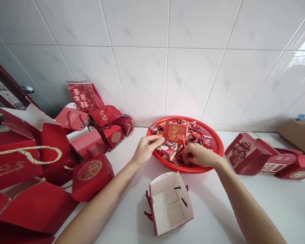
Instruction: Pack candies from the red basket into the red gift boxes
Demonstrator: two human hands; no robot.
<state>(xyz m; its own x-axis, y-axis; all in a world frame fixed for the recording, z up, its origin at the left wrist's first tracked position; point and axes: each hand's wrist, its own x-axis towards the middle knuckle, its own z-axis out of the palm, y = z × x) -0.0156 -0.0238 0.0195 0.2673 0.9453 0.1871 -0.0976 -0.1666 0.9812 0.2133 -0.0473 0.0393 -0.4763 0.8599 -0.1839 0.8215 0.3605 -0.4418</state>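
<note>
A round red plastic basket (220, 145) full of wrapped sweets stands against the tiled wall. My left hand (147, 149) is closed at its left rim, thumb and fingers pinching the edge of a large red packet (176, 133) with gold print. Inside the basket, at the front right, my right hand (197, 155) reaches down among the sweets with curled fingers; its fingertips are partly hidden, and what they touch cannot be made out. Nearer to me, an open box (167, 203) with a white inside and dark red cord handles sits on the white table, touched by neither hand.
Many red gift boxes (93, 174), some open, are crowded on the left. More red boxes (247, 154) stand at the right, with a brown cardboard box (298, 135) behind them. White tiles (142, 78) rise behind the table (208, 210).
</note>
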